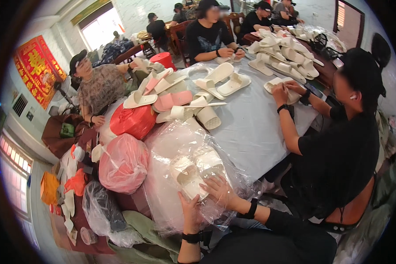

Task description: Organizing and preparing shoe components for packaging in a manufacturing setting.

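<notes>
A pair of white slippers lies side by side on a pile of clear plastic bags [160, 149] at the table's near edge: the left slipper [184, 169] and the right slipper [209, 160]. My left hand [190, 210] is at the heel end of the left slipper, thumb and fingers apart. Flat over the heel ends of the pair, my right hand [218, 192] has its fingers spread. Shiny film surrounds the slippers; whether they are inside a bag or on top, I cannot tell.
Loose white and pink slippers [174, 101] are heaped beyond the bags, beside a red twine roll [133, 120] and a plastic-wrapped pink bundle [123, 163]. A co-worker [339, 145] handles a slipper at right. Others sit around the table [255, 132]. More slippers [290, 55] are piled far right.
</notes>
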`<state>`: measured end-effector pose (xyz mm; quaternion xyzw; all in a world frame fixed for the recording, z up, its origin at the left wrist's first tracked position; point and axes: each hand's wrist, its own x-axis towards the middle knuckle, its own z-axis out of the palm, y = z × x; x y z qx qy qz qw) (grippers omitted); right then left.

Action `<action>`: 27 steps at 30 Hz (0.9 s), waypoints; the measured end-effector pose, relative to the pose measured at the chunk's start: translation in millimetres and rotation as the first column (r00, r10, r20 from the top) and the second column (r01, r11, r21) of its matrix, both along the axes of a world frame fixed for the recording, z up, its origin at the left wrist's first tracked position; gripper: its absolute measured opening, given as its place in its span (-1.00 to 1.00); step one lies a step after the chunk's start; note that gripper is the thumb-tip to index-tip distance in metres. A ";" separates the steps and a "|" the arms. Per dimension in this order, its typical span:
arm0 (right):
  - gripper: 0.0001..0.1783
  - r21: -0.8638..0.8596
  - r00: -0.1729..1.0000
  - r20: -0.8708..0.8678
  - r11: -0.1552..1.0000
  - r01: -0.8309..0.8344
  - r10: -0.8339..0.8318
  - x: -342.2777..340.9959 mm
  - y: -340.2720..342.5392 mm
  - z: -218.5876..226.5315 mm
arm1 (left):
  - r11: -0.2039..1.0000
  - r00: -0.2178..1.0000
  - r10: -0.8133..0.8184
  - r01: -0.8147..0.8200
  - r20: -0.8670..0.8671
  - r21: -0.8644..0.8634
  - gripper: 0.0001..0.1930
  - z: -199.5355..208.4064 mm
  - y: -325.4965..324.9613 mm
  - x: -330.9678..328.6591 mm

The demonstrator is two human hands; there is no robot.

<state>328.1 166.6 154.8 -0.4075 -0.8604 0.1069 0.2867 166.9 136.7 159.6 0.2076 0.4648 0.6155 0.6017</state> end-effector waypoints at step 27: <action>-0.37 -0.006 0.960 0.072 0.963 0.271 -0.270 12.1 5.8 -25.2 | 0.995 0.996 -0.086 0.087 -0.023 0.045 -0.65 -71.1 2.1 -24.9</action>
